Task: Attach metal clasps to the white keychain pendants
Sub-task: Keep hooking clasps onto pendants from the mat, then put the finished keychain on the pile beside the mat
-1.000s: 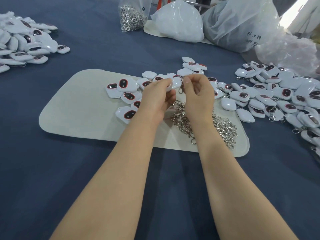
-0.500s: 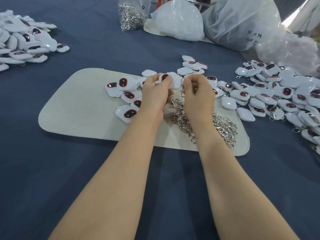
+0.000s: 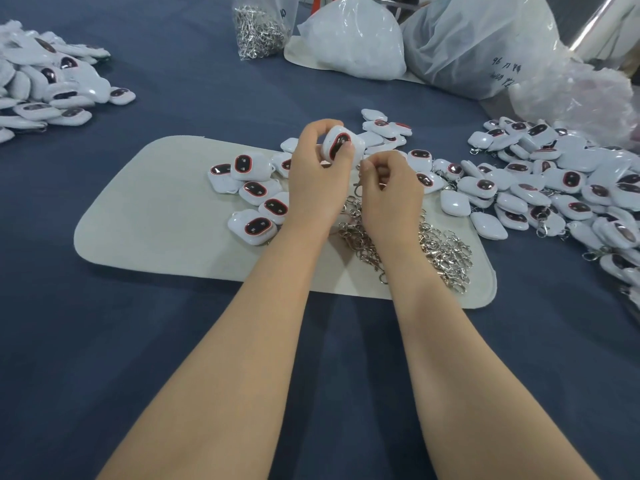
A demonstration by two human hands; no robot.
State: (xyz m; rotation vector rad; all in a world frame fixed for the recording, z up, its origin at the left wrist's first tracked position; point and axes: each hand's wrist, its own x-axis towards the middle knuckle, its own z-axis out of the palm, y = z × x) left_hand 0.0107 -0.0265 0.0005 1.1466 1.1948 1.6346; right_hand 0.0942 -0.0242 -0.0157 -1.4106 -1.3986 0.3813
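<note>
My left hand (image 3: 317,181) grips a white keychain pendant (image 3: 341,143) with a dark red-rimmed window, held tilted above the beige mat (image 3: 156,209). Right beside it, my right hand (image 3: 391,194) pinches a metal clasp (image 3: 356,188) whose end hangs just below the pendant. A heap of loose metal clasps (image 3: 440,247) lies on the mat under and right of my right hand. Several loose pendants (image 3: 256,192) lie on the mat left of my left hand.
A big pile of pendants with clasps (image 3: 561,188) spreads at the right. Another pendant pile (image 3: 45,84) sits far left. At the back stand a clear bag of clasps (image 3: 259,26) and white plastic bags (image 3: 356,43). Dark blue cloth (image 3: 104,341) covers the table.
My left hand has lifted and turned the pendant so that its dark window faces me. My right hand stays close beside it with the clasp.
</note>
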